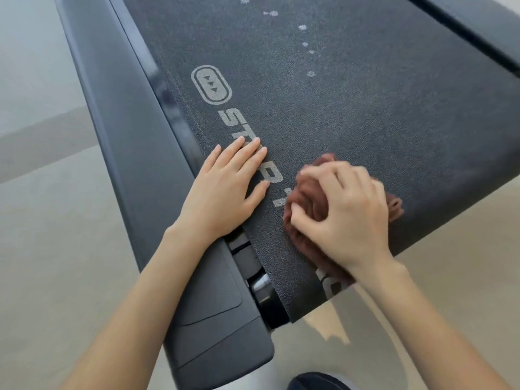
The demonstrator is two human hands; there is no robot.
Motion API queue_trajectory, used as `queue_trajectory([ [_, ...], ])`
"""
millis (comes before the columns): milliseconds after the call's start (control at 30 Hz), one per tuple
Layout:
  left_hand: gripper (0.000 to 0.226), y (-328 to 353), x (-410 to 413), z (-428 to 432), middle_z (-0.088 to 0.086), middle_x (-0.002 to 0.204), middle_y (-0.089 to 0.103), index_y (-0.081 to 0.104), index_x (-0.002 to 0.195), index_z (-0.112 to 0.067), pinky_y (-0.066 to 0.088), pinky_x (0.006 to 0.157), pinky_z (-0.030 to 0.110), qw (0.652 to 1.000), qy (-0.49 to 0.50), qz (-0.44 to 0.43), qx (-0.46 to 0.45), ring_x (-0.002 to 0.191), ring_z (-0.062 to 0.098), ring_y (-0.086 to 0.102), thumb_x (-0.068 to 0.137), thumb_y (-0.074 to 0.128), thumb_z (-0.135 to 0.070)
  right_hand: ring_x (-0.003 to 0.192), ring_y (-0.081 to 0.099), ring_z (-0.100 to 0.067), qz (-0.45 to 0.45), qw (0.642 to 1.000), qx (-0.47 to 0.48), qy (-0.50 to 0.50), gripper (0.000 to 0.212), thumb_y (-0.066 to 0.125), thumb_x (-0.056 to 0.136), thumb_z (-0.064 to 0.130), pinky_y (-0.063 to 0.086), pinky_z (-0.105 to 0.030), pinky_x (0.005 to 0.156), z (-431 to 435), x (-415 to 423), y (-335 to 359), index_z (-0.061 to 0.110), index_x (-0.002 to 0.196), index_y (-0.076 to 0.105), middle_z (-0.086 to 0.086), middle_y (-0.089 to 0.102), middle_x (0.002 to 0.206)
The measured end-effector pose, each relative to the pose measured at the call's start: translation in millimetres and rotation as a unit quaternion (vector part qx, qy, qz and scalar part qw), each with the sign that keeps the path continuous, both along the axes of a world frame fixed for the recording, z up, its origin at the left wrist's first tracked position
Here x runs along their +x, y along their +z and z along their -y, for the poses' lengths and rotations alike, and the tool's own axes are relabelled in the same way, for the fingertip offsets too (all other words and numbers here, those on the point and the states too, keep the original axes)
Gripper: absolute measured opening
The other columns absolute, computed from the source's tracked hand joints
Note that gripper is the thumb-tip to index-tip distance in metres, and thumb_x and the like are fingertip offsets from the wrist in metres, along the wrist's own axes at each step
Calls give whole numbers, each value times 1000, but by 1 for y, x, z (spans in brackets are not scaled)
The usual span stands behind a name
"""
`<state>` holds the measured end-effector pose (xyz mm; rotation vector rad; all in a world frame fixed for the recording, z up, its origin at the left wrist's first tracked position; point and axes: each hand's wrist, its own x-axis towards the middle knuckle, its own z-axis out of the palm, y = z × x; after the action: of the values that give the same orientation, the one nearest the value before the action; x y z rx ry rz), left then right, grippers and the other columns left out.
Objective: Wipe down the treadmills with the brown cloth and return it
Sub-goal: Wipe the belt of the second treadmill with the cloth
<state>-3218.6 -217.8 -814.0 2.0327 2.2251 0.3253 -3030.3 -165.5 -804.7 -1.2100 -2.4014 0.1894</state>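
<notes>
A treadmill's dark textured belt (351, 108) fills the upper middle of the head view, printed with grey "START" lettering and an arrow badge. My right hand (343, 212) grips a bunched brown cloth (306, 198) and presses it on the belt near its rear end. My left hand (225, 187) lies flat with straight fingers on the belt's left edge, over the lettering. Part of the cloth is hidden under my right hand.
The treadmill's dark grey left side rail (135, 153) runs diagonally, ending in a rear cap (222, 347). Several small white specks (304, 27) dot the belt further up. The right rail (478, 26) shows at top right. Beige floor (50, 263) surrounds the machine. A dark shoe (318, 382) shows at the bottom edge.
</notes>
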Motion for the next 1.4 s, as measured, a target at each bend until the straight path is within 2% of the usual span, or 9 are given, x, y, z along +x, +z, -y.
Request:
queue_trajectory([
  [167,56,0,0,1,-5,154,24,30,146,-20,8,118,39,1000,-2,-3,1,144,15,14,96,39,-42,109,47,-28,46,996,-23,-76,47,53,77,54,35,-41,91,-69,-25,2,27,115,56,-2,54,116],
  [333,56,4,1,1,-5,155,23,29,146,-20,7,118,38,1000,-4,-2,-8,144,15,13,96,39,-41,109,47,-29,80,991,1,-109,52,46,81,52,32,-43,92,-33,-26,0,22,122,52,-6,53,117],
  [433,53,6,-5,9,-8,155,21,27,146,-25,7,117,36,999,-20,2,-28,144,13,12,97,35,-43,102,51,-30,47,997,12,-66,47,50,78,49,35,-44,88,22,-8,-1,20,115,57,-5,56,109],
  [533,53,8,-18,30,-8,151,31,39,141,-29,14,117,40,1000,-14,5,-12,141,14,23,93,27,-48,101,53,-28,15,1000,14,-2,45,57,75,46,37,-45,89,63,10,-6,20,112,62,-3,59,110],
  [667,55,12,-19,35,-6,146,40,48,136,-28,21,115,45,1000,15,10,-4,138,16,31,89,25,-47,99,54,-28,-2,999,11,32,42,59,71,47,38,-43,89,51,2,-6,24,105,65,-1,60,106],
  [800,64,11,-16,35,-3,151,31,37,143,-22,12,117,43,999,43,-15,-10,142,17,20,88,22,-51,101,52,-27,21,998,2,54,40,53,74,52,37,-43,88,-6,-42,-1,26,103,61,0,58,105],
  [1000,66,11,-15,35,-7,156,19,23,148,-23,-4,118,41,995,71,-51,-37,144,11,10,90,19,-56,113,43,-25,82,995,-12,46,44,47,82,55,30,-41,91,-77,-101,-2,27,116,52,-2,50,118],
  [1133,60,10,-15,36,-7,156,18,23,148,-23,-2,118,42,995,71,-49,-41,144,11,9,95,34,-50,112,46,-26,60,996,-23,54,45,48,83,52,31,-42,93,-52,-73,1,26,118,53,-3,52,118],
  [1400,60,6,-15,37,-7,156,16,21,148,-24,-5,118,38,995,72,-60,-45,144,10,7,95,34,-48,103,54,-26,7,997,-15,75,47,49,76,52,36,-42,90,12,26,-5,26,112,61,1,58,107],
])
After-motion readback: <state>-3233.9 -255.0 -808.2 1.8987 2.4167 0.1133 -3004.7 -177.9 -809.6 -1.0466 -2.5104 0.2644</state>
